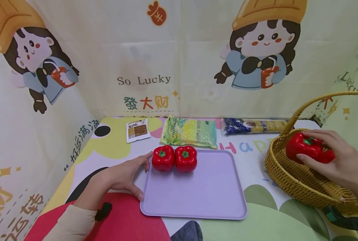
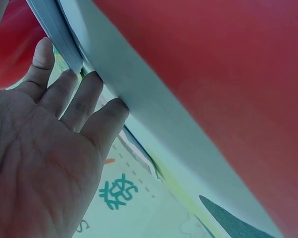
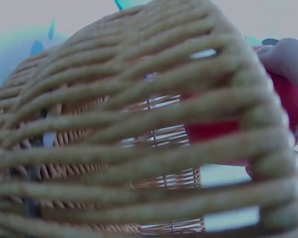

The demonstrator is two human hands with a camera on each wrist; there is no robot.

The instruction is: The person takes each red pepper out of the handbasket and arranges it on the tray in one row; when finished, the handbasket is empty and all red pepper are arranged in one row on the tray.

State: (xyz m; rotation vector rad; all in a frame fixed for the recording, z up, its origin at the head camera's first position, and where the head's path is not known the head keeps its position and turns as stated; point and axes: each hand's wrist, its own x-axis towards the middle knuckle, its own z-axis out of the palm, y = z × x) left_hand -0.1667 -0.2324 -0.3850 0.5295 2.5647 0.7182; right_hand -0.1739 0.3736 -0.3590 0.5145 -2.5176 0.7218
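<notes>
One right hand [image 1: 344,157]: thumb and fingers gripping a red pepper [image 1: 297,147] at the mouth of a wicker basket [image 1: 279,179]; whether the red patch [image 1: 327,156] beneath the fingers is a second pepper, we cannot tell. For this hold, we judge that thumb and fingers should bear on opposite sides, firmly but without crushing, since the glossy skin may slip; any move should clear both the rim and the arched handle [image 1: 348,93]. One left hand [image 1: 121,175]: fingers spread and loosely bent, gripping nothing, thumb touching the left edge of a lilac tray [image 1: 209,194]. We would favour a light, steady touch there, as a shove could slide the tray or jostle its load. Two more peppers, upright side by side in the tray's far left corner: left pepper [image 1: 163,159], nearest our fingers, and right pepper [image 1: 186,159]. Three packs beyond the tray, left to right: small white packet [image 1: 137,130], green-and-yellow bag [image 1: 189,131], blue-and-yellow bag [image 1: 251,126], its right end near the basket. One printed tablecloth [image 1: 130,214] under all; one printed backdrop [image 1: 197,67] behind.
</notes>
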